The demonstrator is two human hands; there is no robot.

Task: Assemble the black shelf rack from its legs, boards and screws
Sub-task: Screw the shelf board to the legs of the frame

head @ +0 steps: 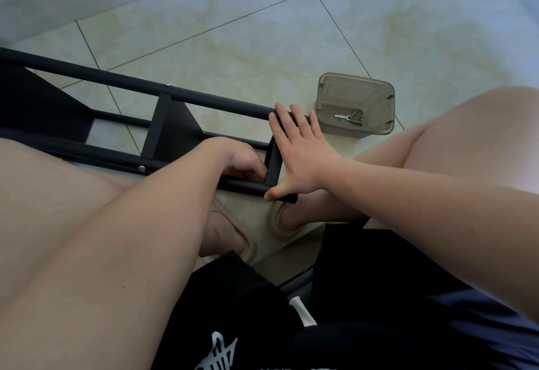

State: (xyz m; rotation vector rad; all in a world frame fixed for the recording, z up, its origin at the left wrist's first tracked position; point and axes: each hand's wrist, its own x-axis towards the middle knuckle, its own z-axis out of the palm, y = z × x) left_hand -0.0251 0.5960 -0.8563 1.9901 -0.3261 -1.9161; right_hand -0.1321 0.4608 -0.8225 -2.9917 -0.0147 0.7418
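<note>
Two hands meet at the near end of the black rack (pixel 116 82), which lies on its side across centre frame and runs off toward nine o'clock. The right hand (pixel 300 159) is spread wide, palm flat on the end board (pixel 274 166), thumb down on the near leg (pixel 122 162). The left hand (pixel 245 162) curls in at the board's inner face (whether it pinches a screw, I cannot tell). Best to press the board square against the leg while fastening. The clear box (pixel 355 101) of hardware sits at two o'clock.
</note>
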